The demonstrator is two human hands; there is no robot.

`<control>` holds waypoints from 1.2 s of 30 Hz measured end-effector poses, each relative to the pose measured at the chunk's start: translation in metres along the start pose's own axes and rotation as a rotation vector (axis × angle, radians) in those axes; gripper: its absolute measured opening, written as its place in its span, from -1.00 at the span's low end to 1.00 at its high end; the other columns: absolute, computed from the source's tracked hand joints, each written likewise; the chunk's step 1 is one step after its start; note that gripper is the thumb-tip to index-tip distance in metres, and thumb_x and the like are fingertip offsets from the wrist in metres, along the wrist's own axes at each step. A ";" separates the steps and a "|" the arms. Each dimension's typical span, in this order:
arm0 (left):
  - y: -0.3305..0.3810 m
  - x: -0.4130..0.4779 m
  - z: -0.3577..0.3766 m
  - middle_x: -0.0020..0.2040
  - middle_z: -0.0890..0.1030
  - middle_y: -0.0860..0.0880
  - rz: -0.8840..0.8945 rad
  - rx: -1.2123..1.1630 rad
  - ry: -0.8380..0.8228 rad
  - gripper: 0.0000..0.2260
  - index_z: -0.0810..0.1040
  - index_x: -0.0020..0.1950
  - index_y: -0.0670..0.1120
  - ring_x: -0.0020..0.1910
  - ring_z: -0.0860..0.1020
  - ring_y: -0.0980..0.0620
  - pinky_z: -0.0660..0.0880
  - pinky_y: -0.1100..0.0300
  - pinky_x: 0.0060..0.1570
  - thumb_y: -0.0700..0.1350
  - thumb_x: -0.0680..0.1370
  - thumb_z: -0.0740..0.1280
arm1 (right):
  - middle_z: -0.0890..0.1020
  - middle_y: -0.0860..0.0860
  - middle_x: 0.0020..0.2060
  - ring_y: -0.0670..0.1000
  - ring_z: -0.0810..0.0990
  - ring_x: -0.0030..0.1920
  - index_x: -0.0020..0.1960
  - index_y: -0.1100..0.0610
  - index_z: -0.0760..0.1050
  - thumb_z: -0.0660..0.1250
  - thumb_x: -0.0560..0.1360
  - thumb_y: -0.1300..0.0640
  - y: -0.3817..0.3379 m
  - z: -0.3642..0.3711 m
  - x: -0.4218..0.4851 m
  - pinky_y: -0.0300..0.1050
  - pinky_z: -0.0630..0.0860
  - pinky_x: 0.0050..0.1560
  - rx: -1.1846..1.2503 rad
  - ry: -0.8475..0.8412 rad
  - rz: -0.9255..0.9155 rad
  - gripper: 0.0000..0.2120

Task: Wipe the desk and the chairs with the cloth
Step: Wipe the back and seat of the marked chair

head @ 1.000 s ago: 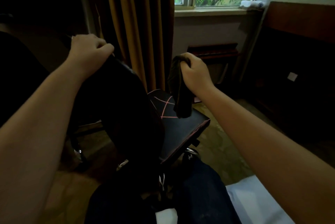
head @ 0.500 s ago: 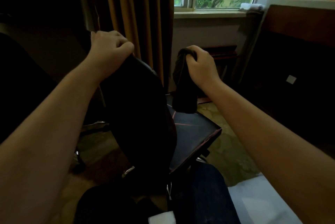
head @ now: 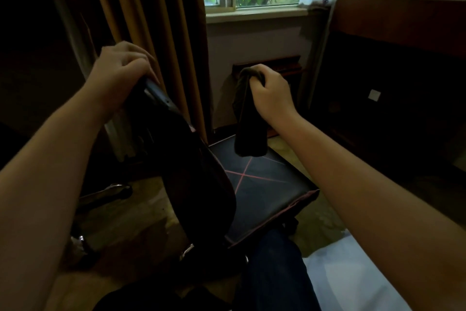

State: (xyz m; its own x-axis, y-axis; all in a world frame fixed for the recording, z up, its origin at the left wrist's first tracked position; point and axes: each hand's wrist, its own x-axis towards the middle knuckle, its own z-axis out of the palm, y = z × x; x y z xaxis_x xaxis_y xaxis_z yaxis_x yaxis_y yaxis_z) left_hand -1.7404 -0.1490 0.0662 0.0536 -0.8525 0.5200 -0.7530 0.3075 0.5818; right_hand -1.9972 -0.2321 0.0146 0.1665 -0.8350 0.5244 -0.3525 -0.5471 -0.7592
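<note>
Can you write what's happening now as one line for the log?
left grip: holds top of chair back | right grip: holds cloth | cloth: dangles over seat

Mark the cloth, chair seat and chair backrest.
cloth (head: 249, 134): head view, its hanging lower half.
chair seat (head: 264, 184): head view, cushion beside the red cross.
chair backrest (head: 196, 172): head view, its dark rear face.
</note>
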 end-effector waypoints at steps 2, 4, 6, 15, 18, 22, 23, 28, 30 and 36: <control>-0.008 0.007 -0.001 0.03 0.51 0.13 -0.012 -0.062 0.005 -0.78 0.61 -0.32 -0.03 -0.02 0.46 0.40 0.35 0.37 0.03 -0.12 0.43 0.20 | 0.60 -0.09 -0.18 -0.26 0.53 -0.21 0.07 0.13 0.58 0.17 0.61 0.24 0.000 0.005 0.007 -0.51 0.38 -0.26 0.001 -0.008 -0.004 -0.78; -0.020 0.016 -0.001 -0.02 0.56 0.11 -0.035 -0.093 0.030 -0.72 0.64 -0.38 0.01 -0.07 0.51 0.35 0.42 0.45 -0.06 -0.22 0.47 0.26 | 0.61 -0.07 -0.17 -0.27 0.53 -0.23 0.07 0.13 0.58 0.16 0.61 0.24 0.001 0.012 0.016 -0.50 0.39 -0.27 0.009 -0.015 -0.018 -0.78; -0.034 0.022 -0.005 -0.16 0.60 0.07 -0.050 -0.063 0.055 -0.63 0.64 -0.42 0.07 -0.22 0.53 0.36 0.44 0.48 -0.10 -0.27 0.50 0.28 | 0.61 -0.05 -0.17 -0.26 0.53 -0.24 0.06 0.14 0.58 0.16 0.61 0.25 0.004 0.019 0.026 -0.48 0.41 -0.26 0.024 -0.010 -0.028 -0.79; -0.119 0.013 -0.049 -0.35 0.60 -0.05 0.090 -0.170 0.134 -0.39 0.62 -0.39 -0.07 -0.02 0.52 -0.06 0.28 0.03 0.30 -0.18 0.64 -0.13 | 0.59 -0.15 -0.17 -0.33 0.54 -0.25 0.09 0.04 0.54 0.17 0.62 0.23 0.008 0.079 0.095 -0.48 0.41 -0.30 0.023 -0.174 -0.028 -0.79; -0.119 0.008 -0.052 -0.33 0.60 -0.03 0.015 -0.213 0.135 -0.40 0.62 -0.41 -0.03 0.02 0.53 0.03 0.16 0.15 0.42 -0.16 0.65 -0.09 | 0.61 -0.10 -0.17 -0.11 0.59 -0.23 0.08 0.04 0.54 0.16 0.63 0.22 -0.008 0.083 0.106 -0.29 0.51 -0.25 0.049 -0.174 -0.016 -0.80; -0.103 -0.003 -0.040 -0.33 0.59 0.04 0.010 -0.247 0.154 -0.53 0.58 -0.32 -0.19 0.00 0.51 0.10 0.20 0.40 0.30 -0.16 0.62 -0.02 | 0.59 -0.13 -0.20 -0.25 0.57 -0.25 0.05 0.05 0.54 0.16 0.62 0.24 -0.025 0.093 0.084 -0.40 0.47 -0.28 0.102 -0.191 -0.057 -0.80; -0.097 -0.004 -0.037 -0.33 0.58 0.05 0.025 -0.278 0.159 -0.55 0.58 -0.30 -0.23 -0.01 0.51 0.09 0.24 0.41 0.26 -0.15 0.61 0.00 | 0.59 -0.15 -0.19 -0.27 0.56 -0.23 0.06 0.06 0.55 0.16 0.62 0.24 -0.028 0.097 0.075 -0.42 0.47 -0.24 0.101 -0.198 -0.077 -0.79; -0.082 -0.011 -0.032 -0.23 0.53 -0.24 0.104 -0.358 0.191 -0.51 0.54 -0.24 -0.44 -0.07 0.49 0.15 0.35 0.41 0.07 -0.05 0.56 0.07 | 0.58 -0.17 -0.18 -0.31 0.54 -0.22 0.07 0.05 0.55 0.16 0.62 0.23 -0.043 0.110 0.043 -0.44 0.44 -0.20 0.156 -0.164 -0.127 -0.79; -0.075 -0.013 -0.032 -0.22 0.53 -0.22 0.106 -0.338 0.202 -0.53 0.56 -0.25 -0.39 -0.08 0.48 0.13 0.31 0.46 0.05 -0.02 0.53 0.09 | 0.57 -0.08 -0.25 -0.23 0.52 -0.34 0.01 0.07 0.53 0.13 0.62 0.20 -0.049 0.115 0.035 -0.33 0.45 -0.29 0.253 -0.178 -0.021 -0.80; -0.075 -0.008 -0.031 -0.28 0.54 -0.15 0.066 -0.388 0.247 -0.61 0.56 -0.38 -0.23 -0.04 0.46 -0.22 0.30 0.01 0.25 -0.21 0.56 0.08 | 0.58 0.12 -0.14 0.13 0.55 -0.15 0.15 0.23 0.53 0.05 0.62 0.17 -0.075 0.137 0.040 -0.01 0.49 -0.15 0.428 -0.340 0.218 -0.69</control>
State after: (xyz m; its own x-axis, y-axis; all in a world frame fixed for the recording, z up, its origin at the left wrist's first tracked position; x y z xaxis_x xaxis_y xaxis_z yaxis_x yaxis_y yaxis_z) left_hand -1.6646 -0.1521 0.0376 0.2040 -0.7138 0.6700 -0.4617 0.5333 0.7088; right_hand -1.8377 -0.2323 0.0401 0.4432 -0.8639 0.2395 -0.0205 -0.2768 -0.9607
